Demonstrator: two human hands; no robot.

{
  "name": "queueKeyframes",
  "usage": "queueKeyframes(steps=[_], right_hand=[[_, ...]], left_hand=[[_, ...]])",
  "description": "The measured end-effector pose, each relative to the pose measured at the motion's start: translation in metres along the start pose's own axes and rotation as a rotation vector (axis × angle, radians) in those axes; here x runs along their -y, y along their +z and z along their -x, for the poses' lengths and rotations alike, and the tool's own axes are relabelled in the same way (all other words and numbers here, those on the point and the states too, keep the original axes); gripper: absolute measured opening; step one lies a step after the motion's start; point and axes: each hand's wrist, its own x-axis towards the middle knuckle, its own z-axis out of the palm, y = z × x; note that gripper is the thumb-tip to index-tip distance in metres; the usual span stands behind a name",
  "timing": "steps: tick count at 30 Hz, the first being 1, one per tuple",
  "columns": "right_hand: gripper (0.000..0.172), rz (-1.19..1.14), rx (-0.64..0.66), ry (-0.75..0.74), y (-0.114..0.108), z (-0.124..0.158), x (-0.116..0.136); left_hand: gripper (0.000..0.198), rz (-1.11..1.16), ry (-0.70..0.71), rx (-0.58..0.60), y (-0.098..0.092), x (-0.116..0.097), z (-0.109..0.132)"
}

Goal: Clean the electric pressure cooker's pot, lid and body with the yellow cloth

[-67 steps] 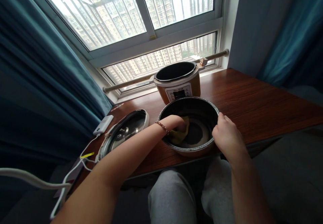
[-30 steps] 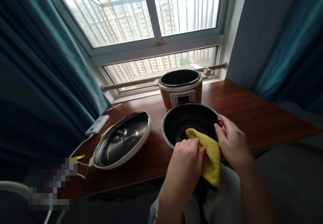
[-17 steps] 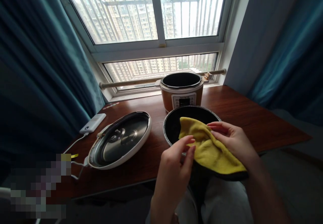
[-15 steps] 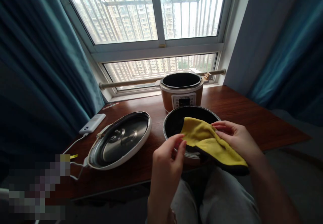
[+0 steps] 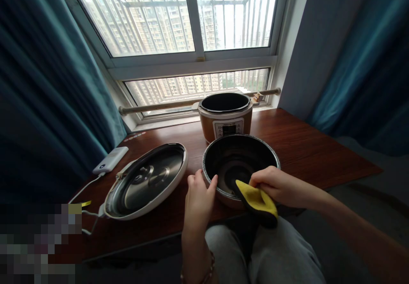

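A dark inner pot (image 5: 236,149) with a speckled pale rim stands at the table's front edge, its inside facing up. My left hand (image 5: 198,198) grips the pot's left side, thumb over the rim and fingers outside. In my right hand (image 5: 277,184) is a bunched yellow cloth (image 5: 255,196) with black edging, held in closed fingers. The cloth lies over the front right part of the rim, with one end hanging outside. My right fingertips are partly hidden behind it.
An orange-brown electric cooker (image 5: 208,125) stands behind the pot, its lid off. Left of the pot, the round lid (image 5: 153,181) lies with its metal inside up. A white power bank (image 5: 110,160) with a cable sits on the wooden table (image 5: 313,147).
My left hand has moved down and taken hold of the pot's rim. The spread cloth is now bunched in my right hand and lower at the front rim, uncovering the pot's inside.
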Motion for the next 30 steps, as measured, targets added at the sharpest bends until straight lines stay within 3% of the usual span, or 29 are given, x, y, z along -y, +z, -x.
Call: queueKeyframes(steps=[4,8,11,15,19,22,30], right_hand=[[0.017,-0.013,-0.029,-0.053,0.000,0.003,0.002],[0.028,0.289,-0.088,0.018,-0.004,0.010,-0.005],[0.037,0.432,-0.036,0.028,-0.014,0.013,-0.023],[0.023,0.469,-0.068,-0.008,-0.041,0.006,-0.058],[0.011,0.524,-0.056,-0.031,-0.071,-0.020,-0.089],[0.012,0.577,-0.035,-0.090,-0.083,-0.049,-0.101],[0.027,0.826,0.111,-0.374,-0.069,-0.129,-0.092]], left_hand=[[0.043,0.010,0.008,0.017,0.001,0.003,-0.003],[0.046,0.006,0.031,0.018,0.000,0.005,-0.005],[0.044,0.004,0.040,0.033,-0.002,0.004,-0.004],[0.038,0.010,0.074,0.005,-0.003,0.003,-0.003],[0.033,-0.010,0.088,0.009,-0.003,0.002,-0.004],[0.028,-0.012,0.102,0.011,-0.003,0.003,-0.005],[0.021,0.047,0.125,0.037,-0.005,0.003,-0.005]])
